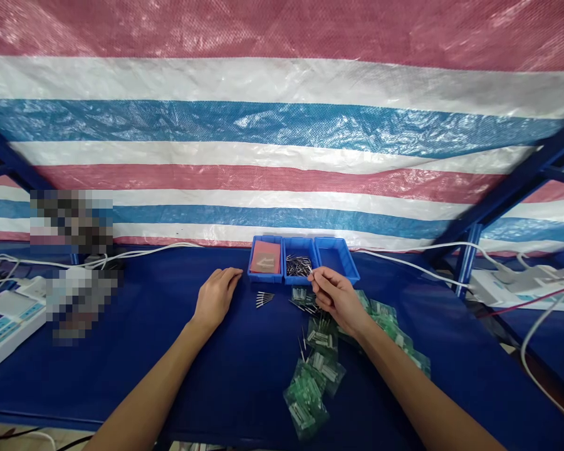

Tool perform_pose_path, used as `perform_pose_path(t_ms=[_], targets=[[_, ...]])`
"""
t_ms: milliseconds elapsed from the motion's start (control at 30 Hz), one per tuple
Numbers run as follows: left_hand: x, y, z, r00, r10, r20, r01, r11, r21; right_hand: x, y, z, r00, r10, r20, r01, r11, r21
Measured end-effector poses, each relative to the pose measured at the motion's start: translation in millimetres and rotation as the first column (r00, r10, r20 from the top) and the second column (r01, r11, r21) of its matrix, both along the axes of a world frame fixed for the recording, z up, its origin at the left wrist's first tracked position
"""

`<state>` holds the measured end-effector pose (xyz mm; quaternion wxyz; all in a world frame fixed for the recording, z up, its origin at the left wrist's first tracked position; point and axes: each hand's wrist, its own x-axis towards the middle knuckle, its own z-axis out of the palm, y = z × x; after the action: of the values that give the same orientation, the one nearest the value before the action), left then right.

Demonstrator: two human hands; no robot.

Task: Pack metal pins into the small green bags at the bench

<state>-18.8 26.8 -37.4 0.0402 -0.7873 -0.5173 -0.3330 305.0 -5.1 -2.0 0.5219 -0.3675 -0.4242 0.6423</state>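
Observation:
My left hand (215,297) rests on the blue table with its fingers together and loosely curled; nothing shows in them. To its right lies a small fanned row of thin metal pins (264,299), dark at one end. My right hand (336,294) pinches a small thin metal pin (311,273), mostly hidden by the fingertips, at the front edge of the middle blue bin (301,243). A heap of similar dark pins (298,265) fills that bin. Below the right hand, green-tinted plastic packets (323,338) and more loose pins (303,341) lie on the table.
The left blue bin (266,279) holds reddish sheets with a beige piece; the right bin (337,250) shows a bare floor. More green packets (395,329) lie by the right forearm. Power strips (14,322) and white cables stand at both sides. A striped sheet (282,119) hangs behind.

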Motion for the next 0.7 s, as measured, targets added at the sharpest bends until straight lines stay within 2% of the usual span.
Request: perform_pose_path(t_ms=[167,367,700], targets=[[-0.8,0.9,1.0,0.999,0.001,-0.041,-0.001,1.000,0.011,-1.0,-0.6,1.0,1.000,0.003,-0.005,-0.003,1.000,-0.009],[-4.6,2.2,2.4,0.989,-0.053,-0.137,0.057,0.998,0.027,-3.0,-0.9,0.4,0.999,0.021,-0.035,-0.022,0.999,-0.032],[-3.5,2.0,2.8,0.986,-0.087,-0.140,0.085,0.996,-0.016,-3.4,-1.2,-0.3,0.999,0.035,-0.038,-0.037,0.999,-0.036]])
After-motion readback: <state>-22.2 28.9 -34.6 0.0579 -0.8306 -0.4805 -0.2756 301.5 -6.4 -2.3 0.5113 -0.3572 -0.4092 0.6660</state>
